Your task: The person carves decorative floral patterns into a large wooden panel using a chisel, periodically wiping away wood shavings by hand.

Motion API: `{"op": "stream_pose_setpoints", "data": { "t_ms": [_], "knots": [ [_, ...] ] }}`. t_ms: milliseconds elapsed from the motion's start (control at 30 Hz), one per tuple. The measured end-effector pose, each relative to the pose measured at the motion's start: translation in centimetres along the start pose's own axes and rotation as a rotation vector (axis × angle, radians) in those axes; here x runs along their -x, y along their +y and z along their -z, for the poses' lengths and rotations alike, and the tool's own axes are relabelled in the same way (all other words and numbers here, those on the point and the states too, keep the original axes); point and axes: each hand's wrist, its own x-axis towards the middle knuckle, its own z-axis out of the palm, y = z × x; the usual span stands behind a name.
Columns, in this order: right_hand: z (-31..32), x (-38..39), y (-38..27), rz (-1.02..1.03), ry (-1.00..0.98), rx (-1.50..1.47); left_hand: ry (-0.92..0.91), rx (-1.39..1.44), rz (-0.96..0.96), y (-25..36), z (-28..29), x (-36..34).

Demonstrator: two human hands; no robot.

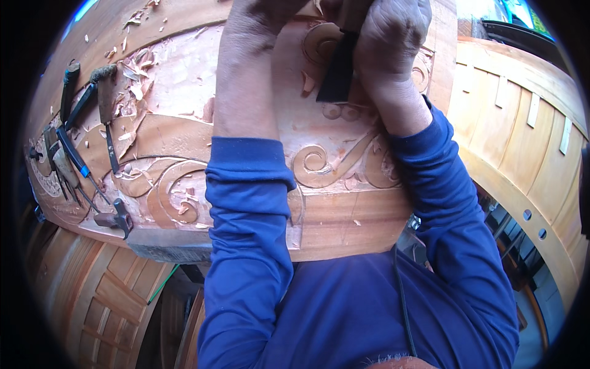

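Observation:
A carved wooden panel [350, 212] with raised scrolls and recessed ground lies in front of me. My right hand [393, 40] is closed at the top of the view, around a wooden-handled tool with a wide, flat dark blade [338, 77]. The blade flares toward me over the carving, just above small round bosses [341, 112]. My left hand [267, 9] reaches over the panel to the upper edge. Its fingers are in shadow and mostly cut off, so whatever they hold is hidden. A carved spiral [313, 163] lies between my forearms.
Several carving tools [77, 111] and a hammer [117, 218] lie on the panel's left part. Wood shavings [138, 74] are scattered around them. A grey block [169, 245] sits at the near edge. Pale slatted woodwork [516, 123] stands at right, panelled doors [110, 295] at lower left.

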Motion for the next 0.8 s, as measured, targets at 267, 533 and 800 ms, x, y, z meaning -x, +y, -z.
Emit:
{"op": "stream_pose_setpoints", "data": {
  "t_ms": [267,533,800],
  "knots": [
    [-2.6,-0.3,-3.3,-0.158,0.724,-0.036,0.086,0.140,0.117,-2.9,-3.4,-0.4],
    [0.4,4.1,-5.1,0.152,0.183,-0.305,0.247,-0.269,0.275,1.4,-3.2,0.4],
    [1.2,-0.4,-3.5,0.064,0.264,0.038,0.293,-0.324,0.274,2.0,-3.5,0.4]
  ]
}}
